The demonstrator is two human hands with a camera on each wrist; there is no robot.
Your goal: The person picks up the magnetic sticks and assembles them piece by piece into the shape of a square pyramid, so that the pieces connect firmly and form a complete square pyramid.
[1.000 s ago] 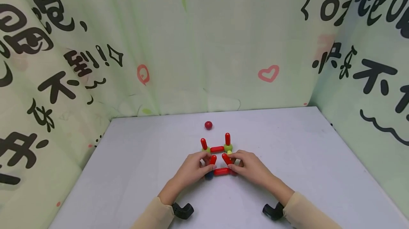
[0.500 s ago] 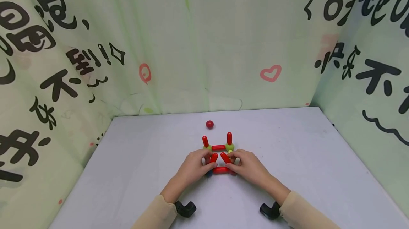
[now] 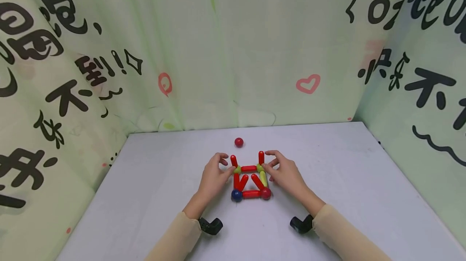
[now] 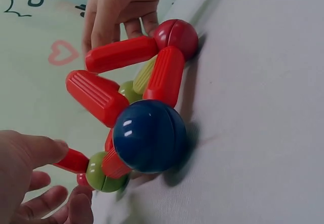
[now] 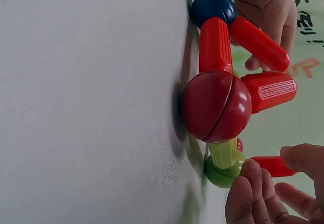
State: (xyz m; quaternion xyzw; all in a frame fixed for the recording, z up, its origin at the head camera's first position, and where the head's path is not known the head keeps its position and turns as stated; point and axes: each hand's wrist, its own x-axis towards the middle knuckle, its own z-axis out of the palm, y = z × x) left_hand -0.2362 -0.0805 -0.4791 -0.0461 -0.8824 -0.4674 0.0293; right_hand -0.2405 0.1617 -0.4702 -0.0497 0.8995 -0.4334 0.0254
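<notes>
A square frame of sticks and balls stands on the table, with a blue ball [image 3: 236, 195] and a dark red ball [image 3: 265, 193] at its near corners. Two near red sticks lean inward from these balls. Green balls [image 4: 104, 172] form the far corners, each bearing a raised red stick. My left hand [image 3: 214, 175] is at the far left red stick [image 3: 234, 160], its thumb and fingers apart around it. On the other side my right hand [image 3: 287, 174] is likewise spread about the far right red stick [image 3: 261, 158]. Whether the fingertips touch the sticks is unclear.
A loose red ball [image 3: 238, 142] lies behind the frame on the white table [image 3: 174, 160]. A pale green curtain [image 3: 196, 50] with black lettering hangs behind and along both sides. Black wrist mounts [image 3: 211, 226] show below the hands.
Both hands have let go of the near leaning red sticks and moved away from me to the far upright sticks. The near sticks keep leaning inward; the loose ball stays put.
</notes>
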